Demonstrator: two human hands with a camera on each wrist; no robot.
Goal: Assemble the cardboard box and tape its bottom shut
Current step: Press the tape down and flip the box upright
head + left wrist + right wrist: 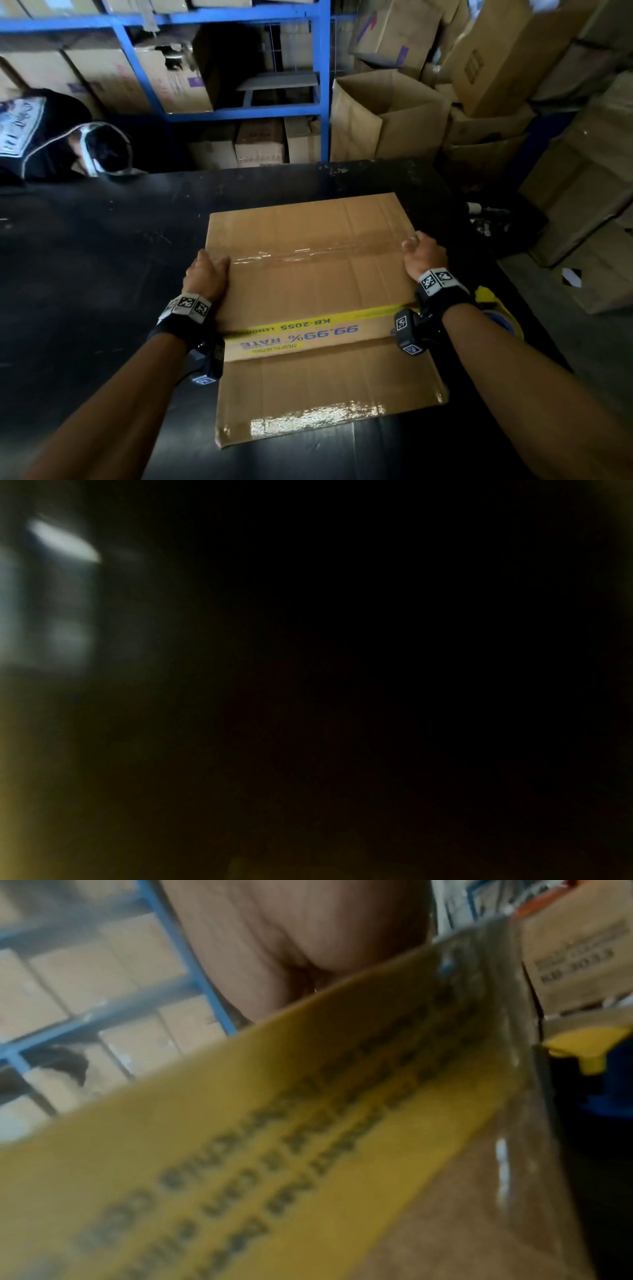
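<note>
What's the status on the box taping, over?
Left hand and right hand press the clear tape ends at the box edges. Bottom seam taped. Tape dispenser beside right forearm, nothing blocking.

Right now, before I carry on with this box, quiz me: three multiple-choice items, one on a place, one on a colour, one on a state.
1. Where is the left hand?
A. at the left end of the clear tape
B. on the blue shelf
C. under the table

2. What colour is the printed band on the cardboard box?
A. red
B. yellow
C. green

3. How is the box's top seam?
A. flaps standing open
B. covered by tape
C. torn apart

Key: 1 A, it rests at that tape end; 2 B, yellow band with blue print; 3 B, a glossy strip runs between both hands, right hand at the other end.
</note>
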